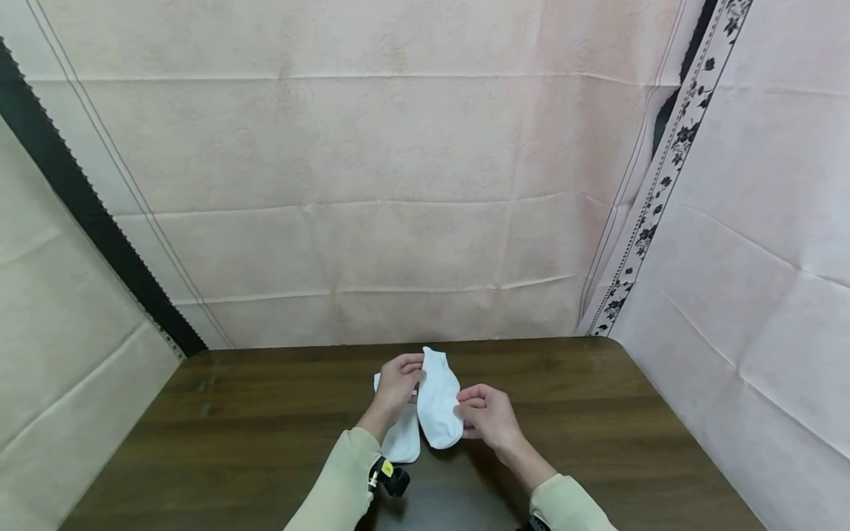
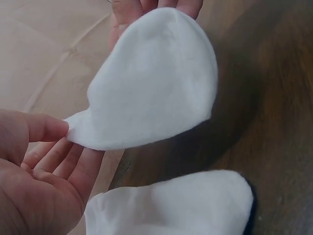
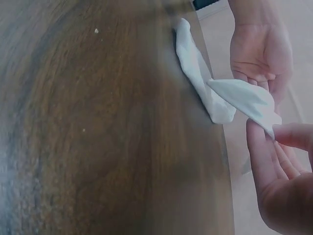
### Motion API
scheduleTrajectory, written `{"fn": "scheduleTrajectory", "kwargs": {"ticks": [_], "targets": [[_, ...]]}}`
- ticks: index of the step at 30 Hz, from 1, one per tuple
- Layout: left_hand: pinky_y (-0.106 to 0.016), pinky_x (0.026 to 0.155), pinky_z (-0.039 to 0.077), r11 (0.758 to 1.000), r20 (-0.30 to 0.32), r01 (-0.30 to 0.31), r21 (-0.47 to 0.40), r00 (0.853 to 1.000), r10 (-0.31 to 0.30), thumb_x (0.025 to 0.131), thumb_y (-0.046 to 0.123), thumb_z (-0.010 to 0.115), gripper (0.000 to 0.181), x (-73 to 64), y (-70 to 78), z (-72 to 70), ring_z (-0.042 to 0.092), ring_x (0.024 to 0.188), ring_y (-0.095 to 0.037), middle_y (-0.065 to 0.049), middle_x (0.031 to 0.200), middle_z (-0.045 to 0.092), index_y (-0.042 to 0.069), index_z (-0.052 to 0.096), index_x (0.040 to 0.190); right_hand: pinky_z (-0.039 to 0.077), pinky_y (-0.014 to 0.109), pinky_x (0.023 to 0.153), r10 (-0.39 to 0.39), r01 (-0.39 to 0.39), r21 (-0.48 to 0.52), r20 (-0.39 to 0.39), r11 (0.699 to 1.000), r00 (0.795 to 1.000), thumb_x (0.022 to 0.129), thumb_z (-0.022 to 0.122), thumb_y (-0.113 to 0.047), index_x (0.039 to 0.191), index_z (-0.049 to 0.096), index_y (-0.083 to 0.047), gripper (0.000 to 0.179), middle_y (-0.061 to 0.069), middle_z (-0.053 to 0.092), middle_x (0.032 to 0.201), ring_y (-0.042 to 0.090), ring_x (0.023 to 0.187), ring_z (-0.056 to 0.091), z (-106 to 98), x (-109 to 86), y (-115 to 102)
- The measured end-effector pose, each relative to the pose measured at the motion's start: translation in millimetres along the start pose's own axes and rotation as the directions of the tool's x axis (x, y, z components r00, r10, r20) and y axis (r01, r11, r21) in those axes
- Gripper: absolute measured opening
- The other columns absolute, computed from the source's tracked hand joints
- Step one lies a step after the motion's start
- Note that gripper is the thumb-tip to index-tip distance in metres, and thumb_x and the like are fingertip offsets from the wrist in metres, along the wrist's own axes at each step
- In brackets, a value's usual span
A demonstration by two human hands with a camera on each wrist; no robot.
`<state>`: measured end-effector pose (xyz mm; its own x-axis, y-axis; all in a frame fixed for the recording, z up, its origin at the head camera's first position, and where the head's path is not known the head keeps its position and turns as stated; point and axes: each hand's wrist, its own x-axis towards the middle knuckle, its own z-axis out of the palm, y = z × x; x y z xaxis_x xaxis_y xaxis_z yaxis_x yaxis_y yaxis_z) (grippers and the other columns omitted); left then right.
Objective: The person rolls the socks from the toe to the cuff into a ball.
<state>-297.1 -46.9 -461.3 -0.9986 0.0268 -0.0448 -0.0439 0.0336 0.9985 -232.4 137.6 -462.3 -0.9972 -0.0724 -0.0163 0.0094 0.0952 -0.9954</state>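
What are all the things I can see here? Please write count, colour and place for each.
held sock: 1, white, raised between both hands
lying sock: 1, white, on the tabletop, partly behind the left hand
wooden tabletop: 1, brown, beneath the socks
fabric hangings: exact count unclear, off-white with dark borders, behind and both sides
sleeves: 2, pale green, on forearms
left hand: 1, bare, pinching held sock
right hand: 1, bare, pinching held sock

dk brown table (image 1: 265, 413) backed by pale cloth (image 1: 398, 147), creased horiz., bordered at R by blk & wht floral trim (image 1: 662, 184), at L by dk strip (image 1: 99, 215)
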Motion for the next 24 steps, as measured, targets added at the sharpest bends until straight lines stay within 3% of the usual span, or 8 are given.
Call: {"fn": "scheduleTrajectory", "kwargs": {"ticks": [10, 24], "targets": [[-0.037, 0.065, 0.054, 1.0, -0.02, 0.017, -0.019, 1.0, -0.018, 0.099, 0.007, 0.06, 0.031, 0.0, 1.1, -15.2, 0.063, 0.084, -0.022, -0.011, 0.124, 0.068, 0.007, 0.064, 0.129, 0.059, 0.039, 0.058, -0.021, 0.021, 0.009, 0.034, 1.0, 0.999, 0.09, 0.07, 0.0, 0.11, 0.061, 0.009, 0.024, 0.017, 0.071, 0.092, 0.026, 0.069, 0.069, 9.2, 1.3, -6.2], [-0.032, 0.059, 0.052, 0.999, -0.042, 0.018, -0.031, 0.999, -0.019, 0.098, 0.005, 0.059, 0.032, -7.8, 2.1, -32.7, 0.064, 0.081, -0.021, -0.012, 0.125, 0.068, 0.006, 0.063, 0.13, 0.058, 0.041, 0.057, -0.023, 0.021, 0.031, 0.063, 0.999, 0.998, 0.091, 0.069, 0.001, 0.113, 0.06, 0.009, 0.025, 0.018, 0.071, 0.093, 0.03, 0.069, 0.069, 25.5, 1.4, -8.4]]}}
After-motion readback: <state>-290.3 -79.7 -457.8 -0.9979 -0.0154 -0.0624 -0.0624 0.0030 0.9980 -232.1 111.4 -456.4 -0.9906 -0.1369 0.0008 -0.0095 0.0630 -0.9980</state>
